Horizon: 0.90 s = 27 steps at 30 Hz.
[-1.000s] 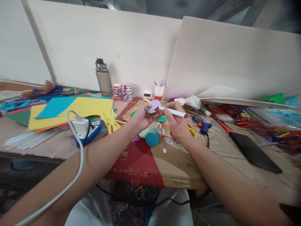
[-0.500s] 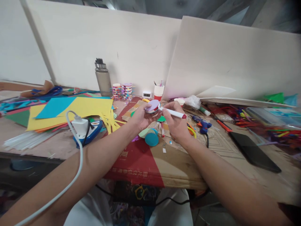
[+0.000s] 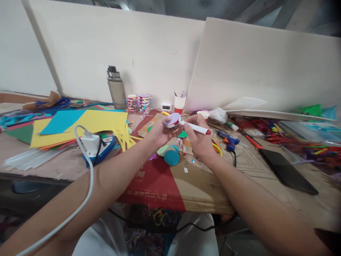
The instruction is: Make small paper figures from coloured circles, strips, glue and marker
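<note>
The lilac paper disc (image 3: pixel 173 118) sits raised above the worktop (image 3: pixel 64 163), pinched at its edge by the left hand (image 3: pixel 160 132), whose fingers curl up around a red-and-white piece beneath it. The right hand (image 3: pixel 198 139) is closed around a white marker (image 3: pixel 195 127) with a dark red end cap; the marker lies almost level, its tip touching the right rim of the disc. Both hands hover over a flattened red and brown cardboard sheet (image 3: pixel 170 185) that covers the middle of the worktop.

Just below the hands lie a teal paper circle (image 3: pixel 172 158) and a pale green one (image 3: pixel 162 150), overlapping. A green circle (image 3: pixel 183 134) lies between the two hands. To the right of the right hand rests a blue glue gun (image 3: pixel 229 140) beside yellow-handled scissors (image 3: pixel 217 147), and further right a black tablet (image 3: pixel 287 172) lies flat. On the left, yellow and blue paper sheets (image 3: pixel 87 124) spread out, with a white charger plugged into a blue power strip (image 3: pixel 97 148) near them. At the back stand a grey bottle (image 3: pixel 116 89), stacks of patterned tape rolls (image 3: pixel 138 103) and a red and white cup (image 3: pixel 180 103).
</note>
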Each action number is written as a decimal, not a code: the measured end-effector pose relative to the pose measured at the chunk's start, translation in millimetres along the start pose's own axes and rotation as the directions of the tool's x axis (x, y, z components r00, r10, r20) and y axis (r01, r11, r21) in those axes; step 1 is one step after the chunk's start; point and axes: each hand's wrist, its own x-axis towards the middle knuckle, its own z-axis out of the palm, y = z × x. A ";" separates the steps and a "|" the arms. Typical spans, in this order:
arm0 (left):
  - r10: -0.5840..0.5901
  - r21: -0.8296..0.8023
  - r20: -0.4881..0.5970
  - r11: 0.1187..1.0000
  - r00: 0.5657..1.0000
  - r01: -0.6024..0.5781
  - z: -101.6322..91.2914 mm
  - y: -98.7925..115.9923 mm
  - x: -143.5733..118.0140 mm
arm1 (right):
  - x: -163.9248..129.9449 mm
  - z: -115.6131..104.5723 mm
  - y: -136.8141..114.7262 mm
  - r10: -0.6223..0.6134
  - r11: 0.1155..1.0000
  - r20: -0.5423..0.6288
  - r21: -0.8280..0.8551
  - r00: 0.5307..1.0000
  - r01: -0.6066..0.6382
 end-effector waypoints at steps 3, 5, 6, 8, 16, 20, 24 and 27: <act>-0.017 -0.003 0.033 1.000 0.999 0.017 -3.8 -0.2 3.9 | -1.1 -0.1 0.4 -0.004 1.000 0.001 0.018 1.000 0.004; -0.022 0.000 0.031 1.000 0.999 0.022 -4.8 -0.3 5.0 | -1.5 -0.1 0.1 0.002 1.000 0.015 0.020 1.000 -0.002; -0.022 0.002 0.024 1.000 0.999 0.022 -4.7 -0.4 5.1 | -1.6 -0.1 -0.4 0.007 1.000 0.023 0.021 1.000 -0.008; -0.016 0.004 0.008 1.000 1.000 0.016 -3.8 -0.4 4.5 | -1.7 -0.1 -1.7 0.012 1.000 0.038 0.007 0.999 -0.012; -0.015 -0.029 -0.009 0.999 1.000 0.014 -1.6 -1.0 3.6 | -1.5 -0.2 -2.8 -0.036 0.995 0.057 -0.093 0.998 0.042; -0.013 -0.025 -0.014 1.000 1.000 0.012 -1.9 -1.3 5.2 | -1.7 0.4 -1.3 -0.046 0.994 0.067 -0.100 0.997 0.052; -0.014 -0.017 -0.023 1.000 1.000 0.014 -0.6 -0.7 4.3 | -2.4 0.5 -2.4 -0.067 0.990 0.088 -0.117 0.994 0.077; -0.020 -0.009 -0.037 1.000 0.999 0.020 0.9 -0.3 2.4 | -2.8 0.3 -4.6 -0.074 0.987 0.099 -0.133 0.992 0.087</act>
